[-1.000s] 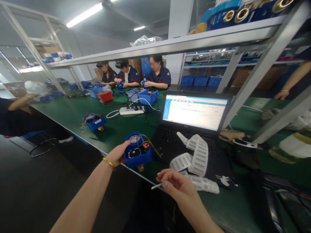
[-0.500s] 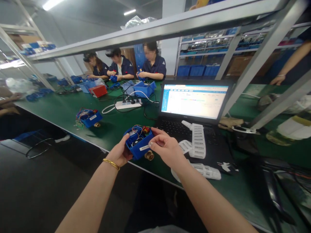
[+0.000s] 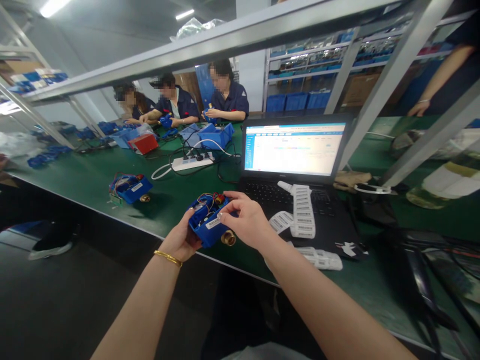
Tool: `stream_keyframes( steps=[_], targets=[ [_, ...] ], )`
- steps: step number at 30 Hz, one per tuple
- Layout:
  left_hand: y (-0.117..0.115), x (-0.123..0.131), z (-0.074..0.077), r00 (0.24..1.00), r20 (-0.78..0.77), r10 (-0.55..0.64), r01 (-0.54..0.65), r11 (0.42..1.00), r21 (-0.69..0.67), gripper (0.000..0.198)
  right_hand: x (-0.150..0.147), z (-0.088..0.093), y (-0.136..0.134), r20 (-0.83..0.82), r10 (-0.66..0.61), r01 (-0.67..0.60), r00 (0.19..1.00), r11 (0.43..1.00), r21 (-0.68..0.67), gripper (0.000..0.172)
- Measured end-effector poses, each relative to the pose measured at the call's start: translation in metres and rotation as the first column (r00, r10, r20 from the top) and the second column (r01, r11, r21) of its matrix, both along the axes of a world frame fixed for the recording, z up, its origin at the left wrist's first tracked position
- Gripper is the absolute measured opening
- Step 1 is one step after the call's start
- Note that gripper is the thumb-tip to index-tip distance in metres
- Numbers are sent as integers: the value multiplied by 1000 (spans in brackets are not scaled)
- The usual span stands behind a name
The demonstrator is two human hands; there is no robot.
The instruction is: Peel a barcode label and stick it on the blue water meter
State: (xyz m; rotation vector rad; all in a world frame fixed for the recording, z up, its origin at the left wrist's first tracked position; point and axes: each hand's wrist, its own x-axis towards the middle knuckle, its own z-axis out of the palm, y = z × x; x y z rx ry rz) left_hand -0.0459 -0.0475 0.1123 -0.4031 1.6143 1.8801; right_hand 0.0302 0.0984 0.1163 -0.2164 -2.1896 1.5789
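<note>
My left hand (image 3: 182,239) grips a blue water meter (image 3: 207,220) from below, tilted over the near edge of the green table (image 3: 90,175). Coloured wires and a red part show in its open top, and a brass fitting sticks out underneath. A white barcode label (image 3: 212,223) lies on its blue side. My right hand (image 3: 245,221) is closed over the meter's right side, its fingertips pressing by the label.
An open laptop (image 3: 294,155) stands behind the meter, with strips of barcode labels (image 3: 303,210) on its keyboard. A second blue meter (image 3: 129,187) lies to the left. A power strip (image 3: 191,161), blue bins and three seated co-workers are farther back. Metal shelf posts slant at right.
My right hand carried a white label from the table edge to the meter and now presses on its side. The meter has tilted and come a little closer to me.
</note>
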Motion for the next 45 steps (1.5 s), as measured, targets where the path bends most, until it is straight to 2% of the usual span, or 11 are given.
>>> stream_keyframes(
  steps=[12,26,36,45],
  targets=[
    [1,0,0,1000,-6,25,-25,1000,-12,22,0,2,-1,22,-64,63,998,997,47,21],
    [1,1,4,998,13,67,-66,997,-29,22,5,6,5,54,94,-95,994,995,9,21],
    [2,0,1,996,3,86,-86,996,-19,27,3,-2,-6,-46,-48,53,998,993,109,21],
    [2,1,2,997,5,76,-76,997,-3,27,1,-5,-6,-91,-81,90,993,991,100,21]
  ],
)
